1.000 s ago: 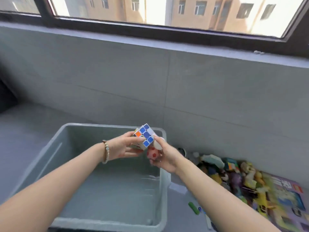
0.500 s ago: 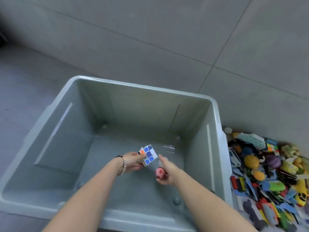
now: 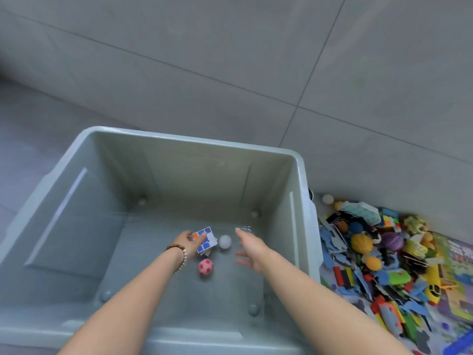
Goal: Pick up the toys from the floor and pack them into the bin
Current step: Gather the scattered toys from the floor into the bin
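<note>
Bin [image 3: 192, 175], a deep rectangular tub of pale grey plastic with rounded corners and a thick rim, fills the lower left and middle of the view and stands on the floor [image 3: 30, 129]. Just beside its right wall a toy pile [image 3: 371, 252] lies spread on the floor: coloured balls, flat foam pieces in blue, red, green and yellow, and a printed sheet at the far edge. Both forearms reach down into the bin from the bottom of the view. The left hand [image 3: 185, 239], with a beaded bracelet [image 3: 180, 254] at the wrist, holds a puzzle cube [image 3: 204, 231] by the fingertips just above the bin's bottom; its white-edged faces show blue squares and one orange. The right hand [image 3: 252, 248] is spread wide, fingers apart, holding nothing. Between the hands a white ball [image 3: 225, 241] sits touching or nearly touching the cube, and a pink ball [image 3: 205, 267] with darker red patches lies just nearer the camera, on the bin's bottom. Behind the bin rises a wall [image 3: 230, 47] of large grey tiles with thin dark seams, and the floor is the same dull grey.
</note>
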Action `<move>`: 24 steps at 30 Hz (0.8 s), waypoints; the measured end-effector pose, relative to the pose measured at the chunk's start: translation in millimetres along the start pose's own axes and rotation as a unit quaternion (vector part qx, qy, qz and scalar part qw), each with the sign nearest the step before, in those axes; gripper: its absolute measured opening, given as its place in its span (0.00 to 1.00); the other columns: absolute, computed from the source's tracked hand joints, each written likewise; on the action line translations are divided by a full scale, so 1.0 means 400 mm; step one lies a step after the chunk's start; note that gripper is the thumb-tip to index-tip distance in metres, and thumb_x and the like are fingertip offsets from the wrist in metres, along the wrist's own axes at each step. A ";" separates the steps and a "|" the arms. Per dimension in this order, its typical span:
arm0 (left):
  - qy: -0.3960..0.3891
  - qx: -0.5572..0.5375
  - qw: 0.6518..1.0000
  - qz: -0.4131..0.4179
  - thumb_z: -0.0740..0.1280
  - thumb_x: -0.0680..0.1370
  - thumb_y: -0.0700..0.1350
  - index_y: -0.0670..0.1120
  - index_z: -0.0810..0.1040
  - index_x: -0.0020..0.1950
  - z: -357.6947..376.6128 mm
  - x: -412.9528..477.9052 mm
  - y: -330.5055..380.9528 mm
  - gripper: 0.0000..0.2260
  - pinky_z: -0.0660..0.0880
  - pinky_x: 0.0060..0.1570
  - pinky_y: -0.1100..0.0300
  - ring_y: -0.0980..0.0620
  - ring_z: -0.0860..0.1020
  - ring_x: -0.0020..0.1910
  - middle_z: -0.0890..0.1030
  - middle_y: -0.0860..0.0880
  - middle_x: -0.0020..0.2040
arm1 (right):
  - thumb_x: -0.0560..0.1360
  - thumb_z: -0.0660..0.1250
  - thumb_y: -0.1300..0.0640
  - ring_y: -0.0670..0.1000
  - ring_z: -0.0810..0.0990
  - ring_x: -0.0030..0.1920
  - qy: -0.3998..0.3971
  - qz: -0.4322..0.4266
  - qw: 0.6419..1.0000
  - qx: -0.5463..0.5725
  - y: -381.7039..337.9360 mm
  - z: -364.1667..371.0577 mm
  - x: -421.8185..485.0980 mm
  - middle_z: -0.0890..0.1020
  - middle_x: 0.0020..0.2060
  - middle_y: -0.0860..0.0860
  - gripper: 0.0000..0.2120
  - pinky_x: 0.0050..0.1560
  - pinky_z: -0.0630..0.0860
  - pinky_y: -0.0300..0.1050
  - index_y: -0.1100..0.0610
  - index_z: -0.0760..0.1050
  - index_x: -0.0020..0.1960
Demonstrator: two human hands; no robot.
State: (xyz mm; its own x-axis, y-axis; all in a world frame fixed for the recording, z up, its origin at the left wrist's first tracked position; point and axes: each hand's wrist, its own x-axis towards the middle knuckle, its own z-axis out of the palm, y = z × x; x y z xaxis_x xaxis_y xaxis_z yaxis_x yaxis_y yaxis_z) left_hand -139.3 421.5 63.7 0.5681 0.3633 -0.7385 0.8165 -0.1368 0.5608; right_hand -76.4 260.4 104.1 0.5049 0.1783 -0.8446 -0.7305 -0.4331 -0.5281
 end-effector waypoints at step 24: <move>-0.061 0.391 0.868 0.298 0.57 0.78 0.61 0.44 0.63 0.72 0.556 -0.698 0.622 0.29 0.66 0.67 0.53 0.47 0.69 0.68 0.69 0.45 0.71 | 0.74 0.66 0.44 0.55 0.64 0.71 0.182 -0.145 0.965 -0.119 0.282 -1.102 -0.620 0.61 0.74 0.53 0.35 0.68 0.64 0.52 0.54 0.56 0.75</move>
State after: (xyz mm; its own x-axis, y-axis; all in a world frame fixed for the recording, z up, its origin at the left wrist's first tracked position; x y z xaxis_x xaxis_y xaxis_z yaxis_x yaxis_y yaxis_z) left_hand -71.7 81.0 326.1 0.8815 -0.0814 -0.4651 0.1658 -0.8690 0.4662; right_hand -81.3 -222.4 293.1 0.8324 0.0195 -0.5539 -0.4289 -0.6103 -0.6661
